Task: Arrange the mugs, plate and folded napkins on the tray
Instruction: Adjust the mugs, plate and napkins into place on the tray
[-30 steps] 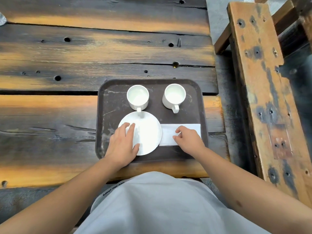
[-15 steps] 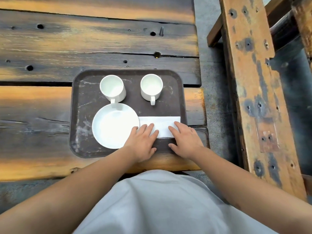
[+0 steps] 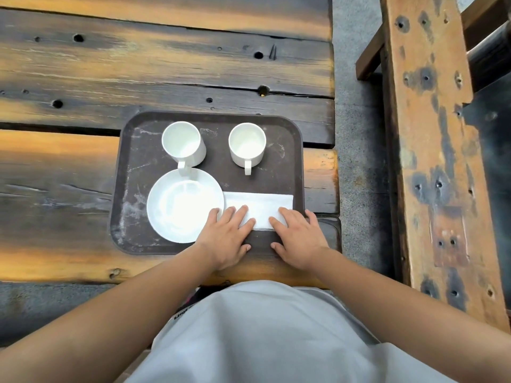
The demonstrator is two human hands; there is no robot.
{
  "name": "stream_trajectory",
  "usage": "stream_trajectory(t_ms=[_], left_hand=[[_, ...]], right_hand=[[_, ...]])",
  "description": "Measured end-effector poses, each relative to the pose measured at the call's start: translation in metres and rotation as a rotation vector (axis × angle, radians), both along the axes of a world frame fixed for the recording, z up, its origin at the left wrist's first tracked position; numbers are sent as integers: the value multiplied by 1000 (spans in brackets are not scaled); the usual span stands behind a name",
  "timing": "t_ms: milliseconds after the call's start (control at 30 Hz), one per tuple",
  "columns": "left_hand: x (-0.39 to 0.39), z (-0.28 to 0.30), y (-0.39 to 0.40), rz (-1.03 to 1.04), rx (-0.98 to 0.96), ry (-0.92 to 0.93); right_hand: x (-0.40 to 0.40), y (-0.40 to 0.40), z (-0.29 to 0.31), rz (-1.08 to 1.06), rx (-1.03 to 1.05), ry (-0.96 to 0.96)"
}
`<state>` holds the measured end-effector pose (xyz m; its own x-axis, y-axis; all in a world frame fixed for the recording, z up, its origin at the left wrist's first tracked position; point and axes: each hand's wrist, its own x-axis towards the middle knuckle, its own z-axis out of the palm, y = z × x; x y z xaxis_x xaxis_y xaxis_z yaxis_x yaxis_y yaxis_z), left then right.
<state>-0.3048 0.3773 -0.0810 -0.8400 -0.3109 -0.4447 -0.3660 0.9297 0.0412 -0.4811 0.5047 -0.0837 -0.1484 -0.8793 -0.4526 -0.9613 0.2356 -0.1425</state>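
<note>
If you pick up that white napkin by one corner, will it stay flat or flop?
The napkin would probably flop: it looks like thin folded paper lying flat on the tray. It is likely very light, so a push from the left hand or right hand should slide it easily.

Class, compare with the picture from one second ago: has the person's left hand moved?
Yes. The left hand has moved right, off the plate, and now rests on the folded napkin.

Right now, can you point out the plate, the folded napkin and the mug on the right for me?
white plate (image 3: 177, 208), head view, on its shallow centre.
folded napkin (image 3: 260, 205), head view, on the bare middle between the two hands.
right mug (image 3: 247, 143), head view, on the inside of its bowl.
</note>
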Motion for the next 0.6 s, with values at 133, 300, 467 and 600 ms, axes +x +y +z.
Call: stream_trajectory(t_ms=[133, 300, 467, 600], left_hand=[[0, 1, -1, -11, -22, -1], [3, 1, -6, -23, -47, -2], [5, 1, -7, -16, -35, -1], [5, 0, -10, -36, -11, -6]], right_hand=[[0, -5, 2, 8, -4, 5], [3, -8, 5, 9, 17, -4], [3, -10, 6, 3, 18, 2], [1, -9, 5, 2, -17, 6]])
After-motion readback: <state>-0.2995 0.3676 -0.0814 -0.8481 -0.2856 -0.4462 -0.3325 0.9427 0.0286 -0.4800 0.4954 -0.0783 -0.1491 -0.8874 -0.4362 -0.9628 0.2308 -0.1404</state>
